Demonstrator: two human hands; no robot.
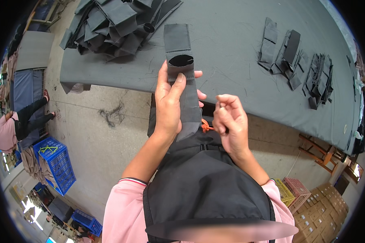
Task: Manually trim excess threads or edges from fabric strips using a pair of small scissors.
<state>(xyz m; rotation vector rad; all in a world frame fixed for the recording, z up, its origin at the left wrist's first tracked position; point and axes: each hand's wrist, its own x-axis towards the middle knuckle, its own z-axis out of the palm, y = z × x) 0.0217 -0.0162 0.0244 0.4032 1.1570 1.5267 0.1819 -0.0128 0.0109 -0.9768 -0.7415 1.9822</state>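
Observation:
My left hand [168,103] is closed round a long dark grey fabric strip [189,100] with stitched seams. Its thumb presses just below a pocket mouth that gapes open near the strip's upper part, and the fingertips show past the right edge. A flat flap stands up beyond the pocket, over the table edge. To the right, apart from the strip, my right hand [233,121] is curled with thumb and fingers together. Something small and dark shows at its fingers, too hidden to name. Beside it, an orange cord [207,126] lies against my black apron [207,178].
A large grey-covered table [227,44] spans the front, strewn with loose threads. A heap of similar fabric pieces [113,24] lies at its left; several stacked pieces [320,79] lie right. Blue crate [54,164] and a seated person [7,131] are left; cartons [322,212] right.

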